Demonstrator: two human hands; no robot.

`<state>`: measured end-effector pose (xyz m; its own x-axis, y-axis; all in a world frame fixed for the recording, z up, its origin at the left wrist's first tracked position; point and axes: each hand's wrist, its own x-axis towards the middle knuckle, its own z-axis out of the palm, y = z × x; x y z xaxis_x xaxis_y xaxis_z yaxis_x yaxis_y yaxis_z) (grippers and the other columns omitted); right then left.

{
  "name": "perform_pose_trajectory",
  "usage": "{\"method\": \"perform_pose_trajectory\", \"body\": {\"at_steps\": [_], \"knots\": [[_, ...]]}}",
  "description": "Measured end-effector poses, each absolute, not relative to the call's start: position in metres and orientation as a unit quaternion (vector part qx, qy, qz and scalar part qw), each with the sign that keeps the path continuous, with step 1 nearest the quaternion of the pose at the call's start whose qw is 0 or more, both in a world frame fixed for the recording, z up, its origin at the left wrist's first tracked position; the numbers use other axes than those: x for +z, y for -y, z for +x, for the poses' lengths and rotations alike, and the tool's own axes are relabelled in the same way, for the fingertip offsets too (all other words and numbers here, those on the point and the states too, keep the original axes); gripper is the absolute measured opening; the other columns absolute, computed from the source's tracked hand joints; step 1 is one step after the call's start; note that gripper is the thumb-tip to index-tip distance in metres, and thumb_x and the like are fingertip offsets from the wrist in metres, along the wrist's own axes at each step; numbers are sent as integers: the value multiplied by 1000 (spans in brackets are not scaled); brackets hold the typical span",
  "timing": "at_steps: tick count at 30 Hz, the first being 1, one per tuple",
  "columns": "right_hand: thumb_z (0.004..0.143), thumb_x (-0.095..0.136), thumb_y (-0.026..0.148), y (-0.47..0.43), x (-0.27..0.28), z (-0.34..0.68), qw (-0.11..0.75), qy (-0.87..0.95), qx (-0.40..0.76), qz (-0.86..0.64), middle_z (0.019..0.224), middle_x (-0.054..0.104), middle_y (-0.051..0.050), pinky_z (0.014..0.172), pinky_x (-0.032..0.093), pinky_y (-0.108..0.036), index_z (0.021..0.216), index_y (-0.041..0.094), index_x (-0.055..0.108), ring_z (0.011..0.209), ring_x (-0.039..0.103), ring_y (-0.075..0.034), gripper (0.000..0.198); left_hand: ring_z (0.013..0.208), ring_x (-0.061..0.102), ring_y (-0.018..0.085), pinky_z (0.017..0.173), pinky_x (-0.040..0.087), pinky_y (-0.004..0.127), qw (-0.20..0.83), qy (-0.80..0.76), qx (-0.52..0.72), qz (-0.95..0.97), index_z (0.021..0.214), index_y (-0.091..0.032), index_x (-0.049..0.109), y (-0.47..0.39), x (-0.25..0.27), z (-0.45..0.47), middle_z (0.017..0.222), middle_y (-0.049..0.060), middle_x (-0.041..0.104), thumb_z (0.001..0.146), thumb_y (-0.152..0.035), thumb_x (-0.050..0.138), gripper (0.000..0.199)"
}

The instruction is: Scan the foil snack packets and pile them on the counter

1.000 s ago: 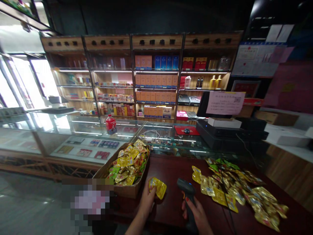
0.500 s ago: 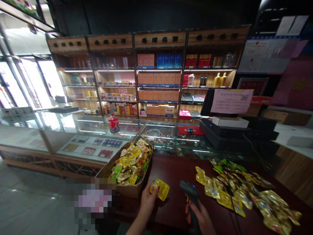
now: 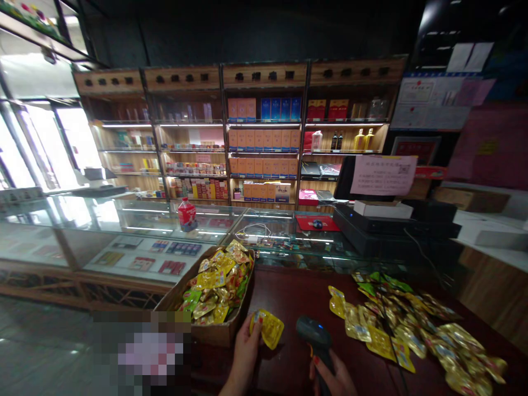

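Note:
Pinched in my left hand (image 3: 246,345) is a yellow snack packet (image 3: 270,330), held above the dark red tabletop (image 3: 280,291). My right hand (image 3: 333,375) is wrapped round the handle of a black barcode scanner (image 3: 315,334), whose head tilts toward the packet with a small blue light on top. Scanner and packet are apart. Left of my hands stands a cardboard box (image 3: 214,334) full of gold, yellow and green packets (image 3: 218,280). To the right, a loose pile of similar packets (image 3: 406,324) lies on the table, with a dark cable running over it.
A glass display counter (image 3: 140,214) runs behind the table, bearing a red jug (image 3: 187,214) and a mouse on a red mat (image 3: 305,221). A monitor with a pink notice (image 3: 383,175) stands back right. Lit shelves line the wall. A patch at lower left is blurred out.
The view has shifted slightly. The scanner has moved a little left and down, its head nearer the packet. My left hand still holds the packet, which is turned slightly.

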<state>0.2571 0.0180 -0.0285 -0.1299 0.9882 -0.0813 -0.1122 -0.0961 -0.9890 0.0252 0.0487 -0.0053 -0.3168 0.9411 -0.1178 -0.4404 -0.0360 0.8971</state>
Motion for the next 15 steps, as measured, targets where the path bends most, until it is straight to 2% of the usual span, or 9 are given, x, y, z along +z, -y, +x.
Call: {"method": "perform_pose_trajectory", "body": {"at_steps": [4,9,15], "knots": [[70,68,81,-10,-15,252,482,499,551,-464,58,62,1,44,40,-24,75,20,62,43,56,-13,61,78,74,26,68,61,33,509,-460,666,294,90,-16,72,-47,-4,26,81,6,75,58,-59,87,56],[77,70,72,15,-8,254,474,514,535,-474,66,66,0,49,44,-25,83,20,64,48,58,-13,52,82,75,26,68,61,33,523,-470,662,260,98,-15,69,-53,-8,24,90,9,76,64,-50,84,51],[80,62,76,47,-2,262,429,544,488,-530,55,63,0,48,45,-26,76,22,64,45,60,-16,54,89,74,28,76,61,37,532,-455,669,250,110,-15,65,-53,-11,22,99,11,75,69,-39,75,49]]}}
